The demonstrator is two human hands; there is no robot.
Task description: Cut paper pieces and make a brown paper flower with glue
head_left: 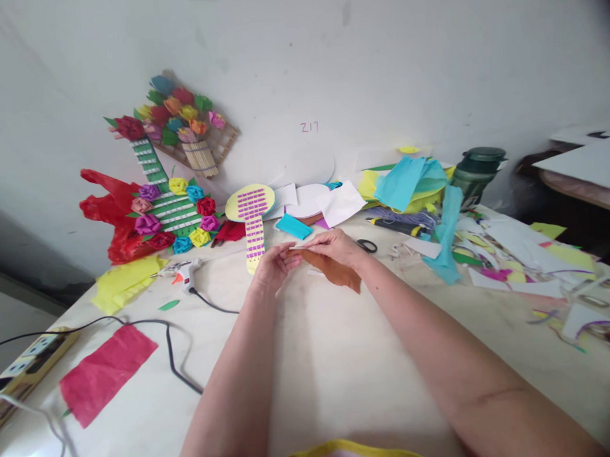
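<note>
Wall [389, 72] at back, greyish white, w/ a handwritten no. on it. White worktop [334, 361] runs below. Loose paper scraps [516, 248] are spread over its R side. At back L, a green guitar shape [185, 211] w/ white strips & paper roses leans up, crumpled red plastic [111, 212] beside it; flower basket piece [200, 157] is on the wall above. Yellow guitar cutout [253, 220] w/ purple strips sits R of the green one. Dk green bottle [476, 176] stands back R. Power strip [32, 361] at L edge, red sheet [110, 375] flat near it, yellow sheet [127, 283] farther back.

Both hands are mid-worktop, near ea. other. L hand [272, 269]: fingers half curled, thumb & fingertips pinching L end of the brown piece. R hand [334, 246]: fingers bent, nearly together, gripping its top edge. Brown piece [341, 270] is btwn the hands, its free end hanging below R hand. Glue gun [187, 276] lies L of L hand, cord trailing. Blue folded piece [293, 226] just behind the hands; scissors [368, 245] (black handles) next to R wrist. Smallest: thin white stick [298, 248] along brown piece's top edge, at the fingertips.
</note>
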